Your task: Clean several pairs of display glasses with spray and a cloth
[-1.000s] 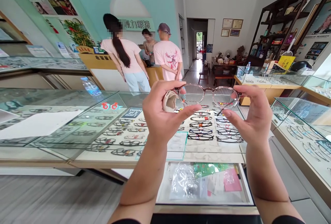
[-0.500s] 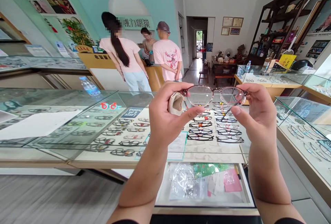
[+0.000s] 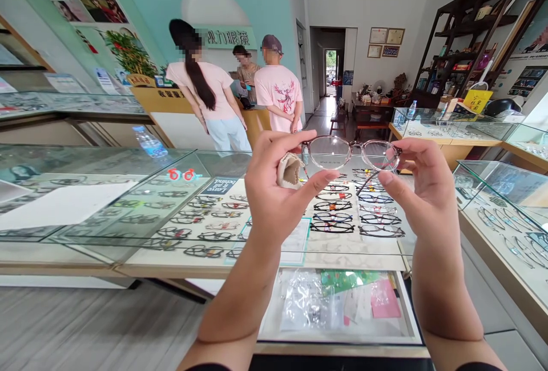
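Note:
A pair of eyeglasses (image 3: 357, 146) with a thin dark frame and clear round lenses is held up between both hands, above the glass display case. My left hand (image 3: 278, 182) pinches its left end between thumb and fingers. That hand also keeps a rolled beige cloth (image 3: 291, 170) against the palm. At the right end, my right hand (image 3: 422, 182) grips the frame near the hinge with thumb and fingertips. The temples point back and down, partly hidden by the hands.
Beneath my hands is a glass display case (image 3: 180, 245) with rows of glasses. Its drawer (image 3: 342, 334) stands pulled out, holding plastic bags and papers. White paper (image 3: 64, 205) and a water bottle (image 3: 149, 142) lie at left. Several people, one a person in pink (image 3: 278, 91), are at the counter beyond.
The eyeglasses have tilted slightly and moved a little up and left, with both hands still on them. The right hand has shifted slightly left. The cloth stays in the left hand.

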`<state>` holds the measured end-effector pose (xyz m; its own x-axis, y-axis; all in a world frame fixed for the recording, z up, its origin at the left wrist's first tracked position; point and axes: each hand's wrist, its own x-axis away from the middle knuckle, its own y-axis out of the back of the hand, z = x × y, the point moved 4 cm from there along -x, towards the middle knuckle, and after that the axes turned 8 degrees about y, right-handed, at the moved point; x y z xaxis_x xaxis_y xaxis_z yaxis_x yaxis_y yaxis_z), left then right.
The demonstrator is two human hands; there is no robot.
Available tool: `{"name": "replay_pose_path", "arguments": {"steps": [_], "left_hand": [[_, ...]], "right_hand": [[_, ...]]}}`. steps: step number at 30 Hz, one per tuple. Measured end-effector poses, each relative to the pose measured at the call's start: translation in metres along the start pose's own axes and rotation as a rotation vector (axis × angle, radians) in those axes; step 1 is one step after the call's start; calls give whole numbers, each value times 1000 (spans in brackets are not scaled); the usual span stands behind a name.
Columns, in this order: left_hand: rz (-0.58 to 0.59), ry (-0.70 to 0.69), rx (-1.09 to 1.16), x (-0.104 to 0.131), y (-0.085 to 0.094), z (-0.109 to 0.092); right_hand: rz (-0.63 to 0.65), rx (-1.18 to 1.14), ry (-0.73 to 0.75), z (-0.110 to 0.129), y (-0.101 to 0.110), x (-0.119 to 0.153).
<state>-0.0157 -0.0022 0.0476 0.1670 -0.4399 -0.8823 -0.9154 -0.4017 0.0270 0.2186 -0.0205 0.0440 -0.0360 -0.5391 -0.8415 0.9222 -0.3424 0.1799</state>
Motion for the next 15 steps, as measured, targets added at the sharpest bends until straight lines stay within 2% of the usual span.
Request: {"name": "replay_pose_path", "arguments": {"steps": [15], "left_hand": [[-52, 35, 73, 2, -3, 11]], "right_hand": [[-14, 32, 31, 1, -1, 1]]}}
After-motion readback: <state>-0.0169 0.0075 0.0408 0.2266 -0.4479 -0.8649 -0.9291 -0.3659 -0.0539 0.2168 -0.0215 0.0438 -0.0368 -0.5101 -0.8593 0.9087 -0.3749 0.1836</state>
